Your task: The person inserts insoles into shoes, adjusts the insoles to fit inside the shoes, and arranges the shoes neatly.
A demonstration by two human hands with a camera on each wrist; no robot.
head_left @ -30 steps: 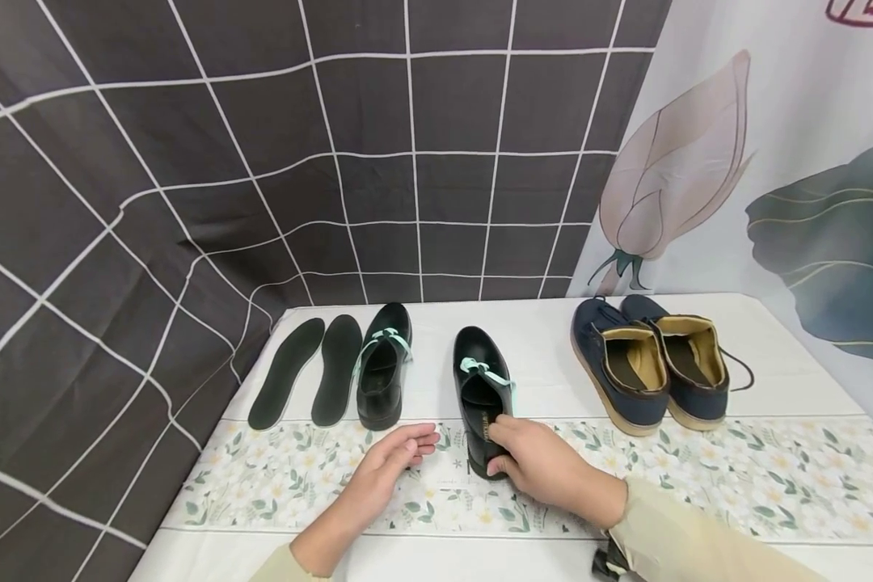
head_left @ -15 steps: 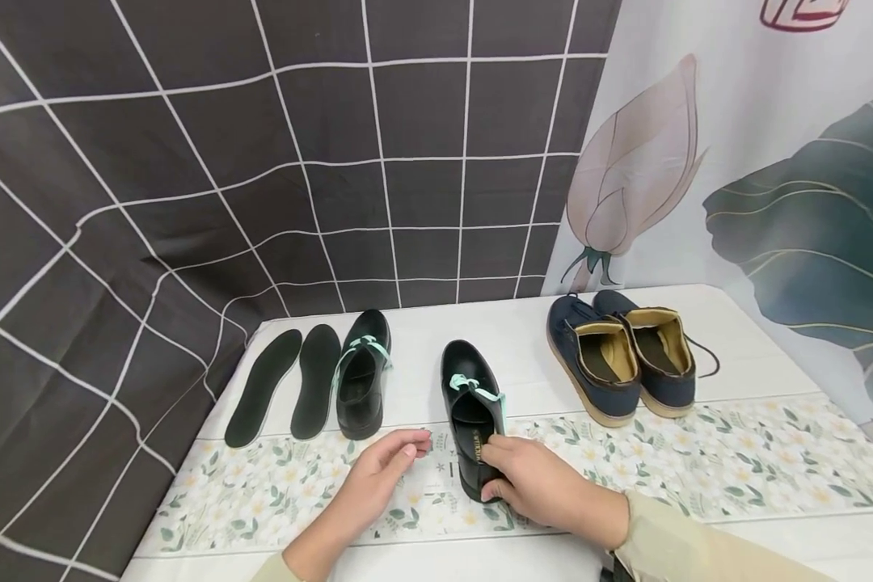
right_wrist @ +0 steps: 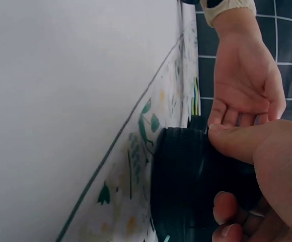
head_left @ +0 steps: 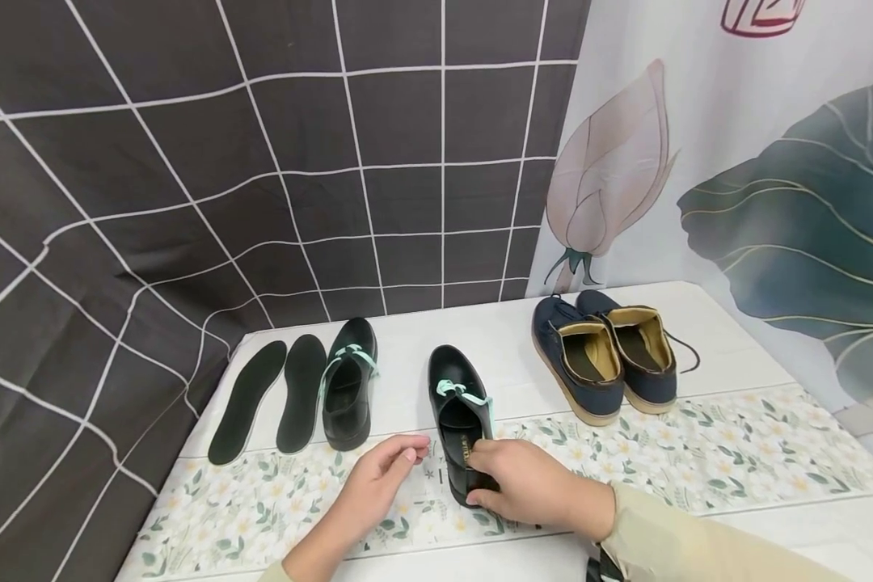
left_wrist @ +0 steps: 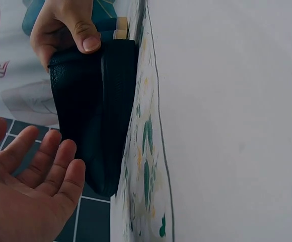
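Observation:
A black lace-up shoe [head_left: 454, 368] with a mint-green lace stands in the middle of the table, toe pointing away. My right hand [head_left: 531, 485] grips it at the right side of the heel, with the fingers inside the opening and the thumb at the back. To the left of the shoe hovers my left hand [head_left: 381, 477], fingers loosely extended and holding nothing. In the left wrist view, the left hand [left_wrist: 32, 176] is palm up beside the shoe [left_wrist: 83, 101]. The right wrist view has the right thumb lying along the heel [right_wrist: 181, 176].
The matching black shoe [head_left: 347, 427] stands farther left, beside two black insoles [head_left: 247, 402] lying flat. A pair of navy shoes [head_left: 600, 396] with tan linings sits at the back right. The white table [head_left: 407, 323] has a floral band and meets a dark checked cloth [head_left: 400, 202] behind.
The head view has turned slightly, so the scene sits farther left in it. My right hand keeps its grip on the shoe's heel, and the left hand stays beside it.

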